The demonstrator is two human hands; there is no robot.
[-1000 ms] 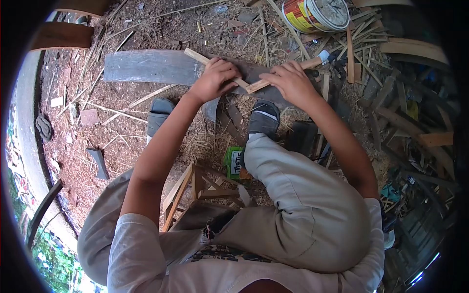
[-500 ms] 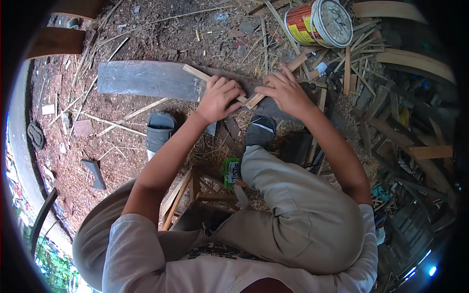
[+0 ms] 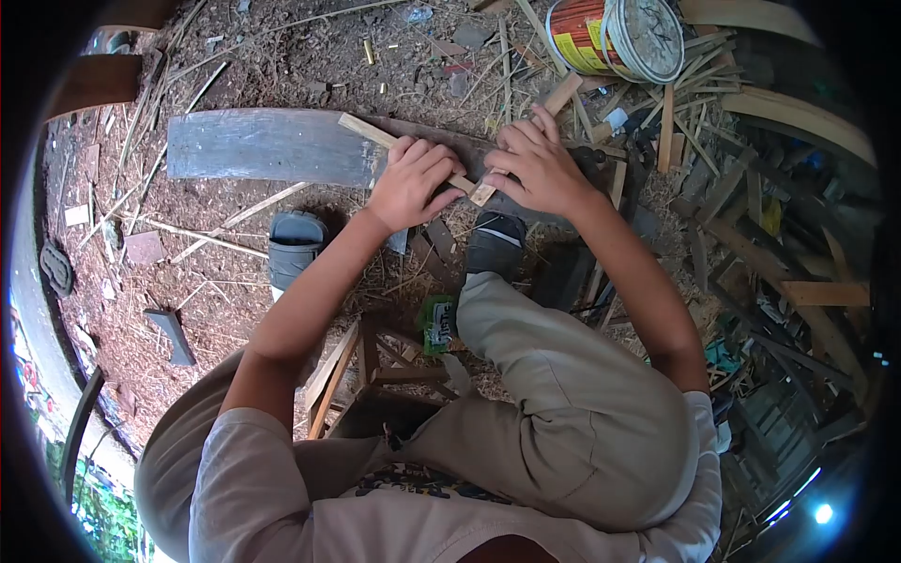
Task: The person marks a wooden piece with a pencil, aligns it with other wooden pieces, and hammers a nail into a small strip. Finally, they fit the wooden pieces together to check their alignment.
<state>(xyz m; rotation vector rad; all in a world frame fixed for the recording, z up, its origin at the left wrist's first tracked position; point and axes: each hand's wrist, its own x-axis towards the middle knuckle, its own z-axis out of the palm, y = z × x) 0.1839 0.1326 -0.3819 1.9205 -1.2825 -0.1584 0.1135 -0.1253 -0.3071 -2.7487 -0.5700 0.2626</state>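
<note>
Two wooden strips meet at an angle over a long dark plank [image 3: 253, 145] that lies on the ground. My left hand [image 3: 413, 183] is closed around the left wooden strip [image 3: 366, 129], whose far end sticks out to the upper left. In my right hand [image 3: 540, 167] is the right wooden strip [image 3: 561, 96], slanting up and to the right. Their near ends come together between my thumbs, just above my right shoe [image 3: 496, 246]. My palms hide the middle part of each strip.
A red and yellow paint bucket [image 3: 587, 38] lies tipped at the upper right, beside piled thin wood offcuts [image 3: 694, 117]. Scrap timber [image 3: 826, 293] crowds the right side. A wooden frame [image 3: 408, 375] and a green packet [image 3: 437, 324] are near my legs. Shavings and sticks litter the ground.
The view has shifted slightly, so the plank and bucket appear a little farther left or higher. Both hands keep their hold on the strips, with only small finger movements.
</note>
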